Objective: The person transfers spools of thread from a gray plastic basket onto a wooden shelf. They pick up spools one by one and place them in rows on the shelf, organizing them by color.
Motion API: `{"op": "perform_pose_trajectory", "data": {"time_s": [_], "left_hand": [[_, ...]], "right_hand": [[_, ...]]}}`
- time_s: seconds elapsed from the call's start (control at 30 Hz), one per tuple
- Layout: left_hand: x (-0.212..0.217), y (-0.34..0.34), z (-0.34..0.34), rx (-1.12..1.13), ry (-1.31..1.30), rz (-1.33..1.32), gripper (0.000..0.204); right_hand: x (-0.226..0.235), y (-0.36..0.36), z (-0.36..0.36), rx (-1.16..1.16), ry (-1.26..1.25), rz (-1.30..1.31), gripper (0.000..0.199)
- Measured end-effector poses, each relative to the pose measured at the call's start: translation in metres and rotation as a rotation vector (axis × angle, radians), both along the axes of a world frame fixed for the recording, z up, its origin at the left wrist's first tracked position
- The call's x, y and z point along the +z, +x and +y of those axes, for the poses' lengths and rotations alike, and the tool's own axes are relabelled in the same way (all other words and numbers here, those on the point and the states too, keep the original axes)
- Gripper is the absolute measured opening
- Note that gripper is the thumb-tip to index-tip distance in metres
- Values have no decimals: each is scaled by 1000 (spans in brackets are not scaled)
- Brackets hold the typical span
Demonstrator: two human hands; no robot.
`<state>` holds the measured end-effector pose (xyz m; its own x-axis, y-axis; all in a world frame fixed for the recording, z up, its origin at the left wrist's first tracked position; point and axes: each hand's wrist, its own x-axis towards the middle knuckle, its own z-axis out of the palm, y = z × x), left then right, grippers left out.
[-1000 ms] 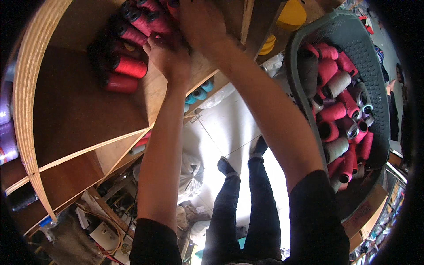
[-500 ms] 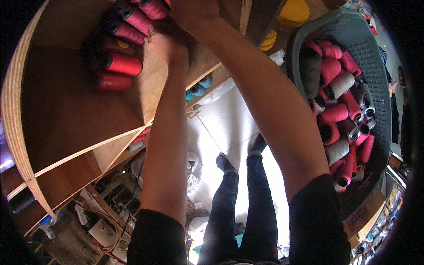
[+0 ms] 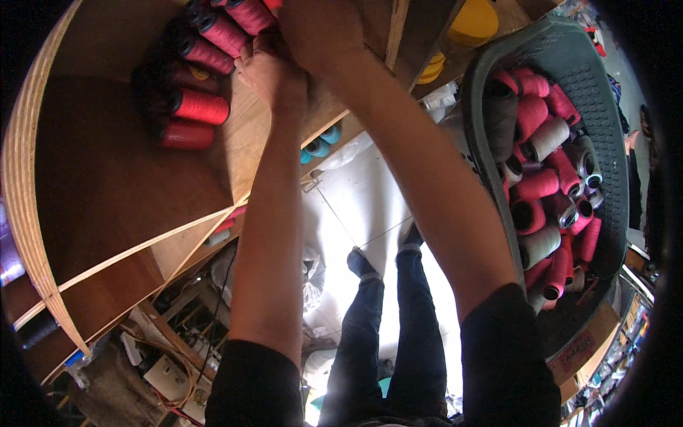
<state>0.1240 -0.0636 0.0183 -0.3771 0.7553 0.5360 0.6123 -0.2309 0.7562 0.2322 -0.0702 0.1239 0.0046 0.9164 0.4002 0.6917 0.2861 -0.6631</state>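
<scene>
Both my arms reach up into a wooden shelf compartment. My left hand (image 3: 269,75) has its fingers curled in beside the end of a pink thread spool (image 3: 222,34); what they grip, if anything, is hidden. My right hand (image 3: 324,35) is in shadow just right of it and slightly higher, its fingers out of sight behind its back. Several pink and red spools lie on their sides in a row left of my hands. A bright red spool (image 3: 201,105) and a darker red spool (image 3: 186,133) are nearest to me.
A grey-green plastic basket (image 3: 480,107) on the right holds pink, red and grey spools. Yellow spools (image 3: 473,21) sit in the compartment beyond my right arm. Turquoise spools (image 3: 316,147) show below the shelf edge (image 3: 149,245). A machine (image 3: 167,377) stands lower left.
My right forearm has shifted slightly left, and my left hand has moved a little to the right. The spools in the row look nearly unchanged.
</scene>
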Motion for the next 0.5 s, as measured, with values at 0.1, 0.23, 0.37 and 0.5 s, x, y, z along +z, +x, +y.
{"op": "perform_pose_trajectory", "data": {"time_s": [0.1, 0.23, 0.37, 0.5], "left_hand": [[2, 5, 0, 49, -56, 123, 26], [3, 1, -4, 106, -68, 302, 27], [19, 9, -23, 70, -112, 157, 24], [25, 5, -86, -15, 26, 152, 30]], "right_hand": [[-25, -3, -18, -145, 64, -7, 37], [-55, -5, -28, -174, 104, 201, 55], [-80, 0, -20, -64, 154, 318, 56], [-72, -1, -37, -94, 136, 148, 54]]}}
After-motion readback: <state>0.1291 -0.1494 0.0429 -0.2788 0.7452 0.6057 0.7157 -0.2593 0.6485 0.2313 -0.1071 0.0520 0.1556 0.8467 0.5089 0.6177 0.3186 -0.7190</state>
